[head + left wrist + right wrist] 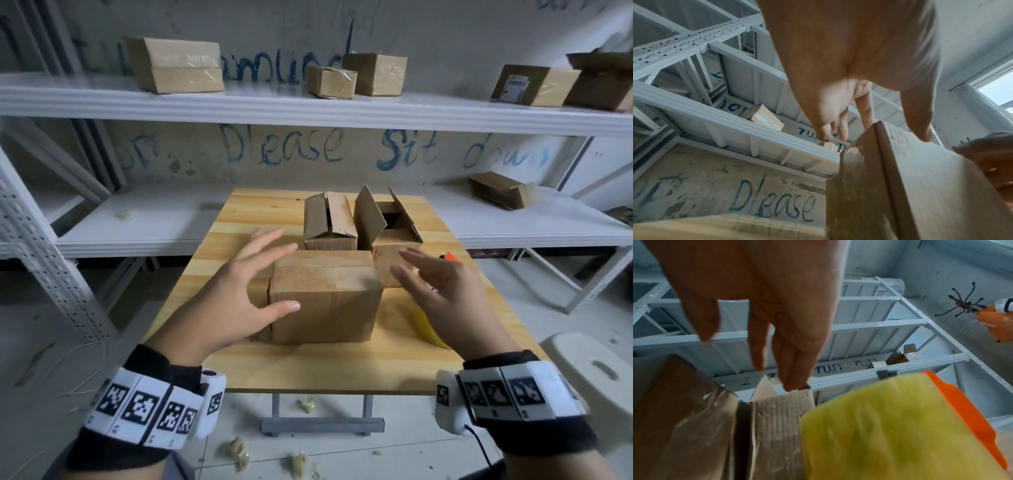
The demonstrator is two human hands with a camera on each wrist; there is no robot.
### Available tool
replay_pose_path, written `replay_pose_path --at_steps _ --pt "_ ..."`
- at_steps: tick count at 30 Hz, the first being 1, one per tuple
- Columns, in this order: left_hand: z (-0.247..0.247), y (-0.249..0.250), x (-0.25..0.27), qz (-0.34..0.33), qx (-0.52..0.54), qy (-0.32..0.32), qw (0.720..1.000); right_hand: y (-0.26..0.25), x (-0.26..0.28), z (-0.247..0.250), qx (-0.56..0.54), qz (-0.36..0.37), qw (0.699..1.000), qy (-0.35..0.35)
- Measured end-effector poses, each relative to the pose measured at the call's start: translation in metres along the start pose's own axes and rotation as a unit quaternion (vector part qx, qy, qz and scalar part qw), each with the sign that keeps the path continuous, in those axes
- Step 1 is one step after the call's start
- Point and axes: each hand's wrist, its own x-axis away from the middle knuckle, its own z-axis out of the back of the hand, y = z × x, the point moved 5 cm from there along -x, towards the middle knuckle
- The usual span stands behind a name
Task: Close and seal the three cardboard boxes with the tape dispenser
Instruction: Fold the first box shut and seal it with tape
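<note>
Three cardboard boxes stand on the wooden table (308, 370). The near box (325, 298) has its top flaps down. Behind it the left box (329, 221) has flaps partly raised, and the right box (390, 222) gapes with flaps up. My left hand (246, 291) hovers at the near box's left side with fingers spread, thumb by its front face. My right hand (442, 291) hovers at its right side, fingers straight. Under that hand lies the tape dispenser (900, 426), orange-framed with a yellowish roll, mostly hidden in the head view (428, 329).
White metal shelving (308, 109) runs behind the table, with several taped boxes on the upper shelf and flattened cardboard (500, 190) on the lower right. A white stool (596, 373) stands at the right. Crumpled tape scraps (298, 462) litter the floor below.
</note>
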Motion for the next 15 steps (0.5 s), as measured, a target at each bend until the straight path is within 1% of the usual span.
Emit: replay_pose_path --at_steps 2,3,5,7,10,12,13,15 --pt "0.005 -0.004 -0.001 0.021 -0.014 0.002 1.000 0.013 -0.003 0.012 0.070 -0.066 0.994 0.052" --pt "0.006 -0.007 0.000 0.041 -0.008 -0.005 0.999 0.018 -0.004 0.017 0.086 -0.101 0.989 0.061" --pt "0.005 -0.013 0.001 0.075 0.013 -0.024 0.997 0.028 -0.001 0.022 0.102 -0.160 0.980 0.055" --pt "0.002 -0.016 0.002 0.086 0.026 -0.042 0.995 0.035 0.002 0.023 0.139 -0.200 0.969 0.035" --pt "-0.003 -0.018 0.000 0.084 0.041 -0.056 0.994 0.049 0.007 0.016 0.206 -0.275 0.938 -0.048" --pt "-0.003 -0.019 -0.001 0.078 0.034 -0.058 0.995 0.054 0.009 0.011 0.211 -0.291 0.929 -0.091" --pt "-0.004 -0.020 -0.002 0.076 0.029 -0.060 0.995 0.054 0.009 0.009 0.209 -0.290 0.929 -0.100" --pt "-0.005 -0.019 -0.002 0.074 0.035 -0.066 0.994 0.052 0.011 0.008 0.203 -0.284 0.933 -0.091"
